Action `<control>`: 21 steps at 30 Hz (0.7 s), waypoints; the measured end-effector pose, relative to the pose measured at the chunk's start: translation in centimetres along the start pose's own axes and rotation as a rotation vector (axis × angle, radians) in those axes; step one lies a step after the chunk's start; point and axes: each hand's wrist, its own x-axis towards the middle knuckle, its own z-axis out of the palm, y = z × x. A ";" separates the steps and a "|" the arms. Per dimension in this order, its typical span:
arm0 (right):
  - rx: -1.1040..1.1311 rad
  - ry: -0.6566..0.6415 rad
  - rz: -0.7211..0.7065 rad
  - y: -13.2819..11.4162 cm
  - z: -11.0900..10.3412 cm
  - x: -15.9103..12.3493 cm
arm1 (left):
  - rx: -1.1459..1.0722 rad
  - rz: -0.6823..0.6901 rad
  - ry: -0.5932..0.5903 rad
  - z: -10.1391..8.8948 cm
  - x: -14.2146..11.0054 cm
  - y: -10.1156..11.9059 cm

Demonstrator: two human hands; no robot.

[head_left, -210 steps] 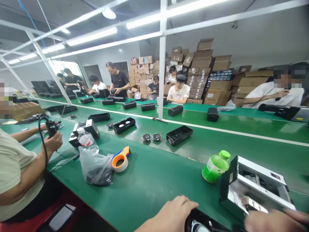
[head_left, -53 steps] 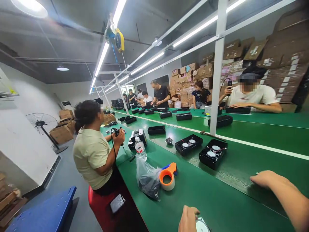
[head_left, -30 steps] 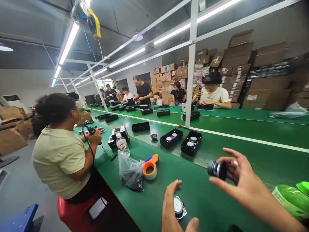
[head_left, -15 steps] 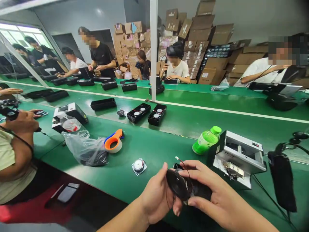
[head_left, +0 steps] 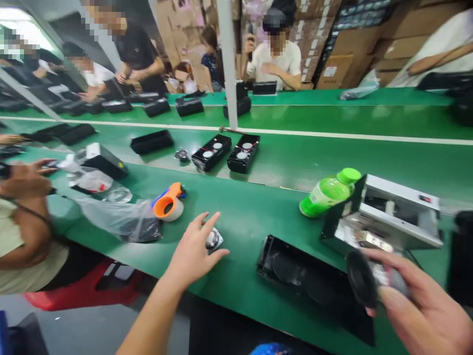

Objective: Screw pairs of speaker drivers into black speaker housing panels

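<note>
green assembly benches [head_left: 332, 116] w/ white steel post [head_left: 227, 64], cardboard boxes [head_left: 343, 59] stacked behind, grey floor [head_left: 81, 325] bottom left.

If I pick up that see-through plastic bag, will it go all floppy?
Probably very floppy: the clear plastic bag lies crumpled and slumped on the green workbench. It looks thin and light, though the dark lump inside one end may make that end hang lower.
</note>
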 end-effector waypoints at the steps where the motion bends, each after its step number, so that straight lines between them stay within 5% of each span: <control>1: 0.001 -0.009 0.024 -0.1 -0.5 0.1 | 0.048 0.016 -0.084 0.7 0.1 -0.6; 4: 0.007 -0.132 0.023 -0.7 -1.4 0.2 | 0.072 0.013 -0.167 2.4 0.2 -1.0; 8: -0.065 -0.318 -0.007 -1.4 -1.7 -0.5 | 0.226 -0.065 -0.199 2.5 -0.3 -0.9; 11: -0.254 -0.267 -0.103 -1.3 -1.6 -0.8 | 0.218 -0.074 -0.247 1.5 -0.4 -1.4; 14: -0.457 -0.254 -0.272 -0.9 -1.1 -0.8 | -0.043 -0.056 -0.168 -0.2 0.2 -0.7; 17: -0.538 -0.281 -0.363 -0.3 -0.5 -0.5 | -0.299 0.116 -0.152 -2.4 1.8 2.5; 21: -0.611 -0.312 -0.384 0.5 0.2 -0.1 | -0.355 0.515 -0.402 -3.6 4.4 8.9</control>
